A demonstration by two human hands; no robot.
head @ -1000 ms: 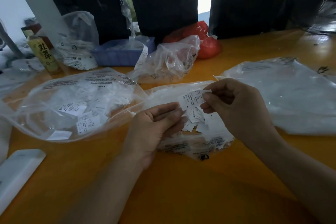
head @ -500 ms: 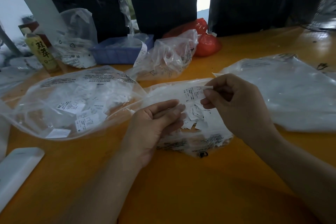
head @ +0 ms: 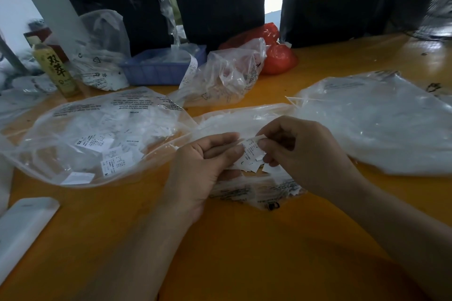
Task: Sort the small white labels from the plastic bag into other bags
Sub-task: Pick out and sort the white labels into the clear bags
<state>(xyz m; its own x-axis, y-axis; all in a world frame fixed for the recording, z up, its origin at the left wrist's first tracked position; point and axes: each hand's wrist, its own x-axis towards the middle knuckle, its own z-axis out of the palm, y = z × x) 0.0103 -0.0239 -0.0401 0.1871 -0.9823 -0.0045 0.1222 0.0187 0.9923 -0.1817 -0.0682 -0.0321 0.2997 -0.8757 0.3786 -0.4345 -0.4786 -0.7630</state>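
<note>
i see a small white label point(head: 252, 151) with fine black print, tilted, pinched over the middle clear plastic bag point(head: 244, 120), loose labels point(head: 247, 166) beneath it, a left clear bag point(head: 102, 139) holding scattered white labels, a right clear bag point(head: 381, 129) lying flat
</note>
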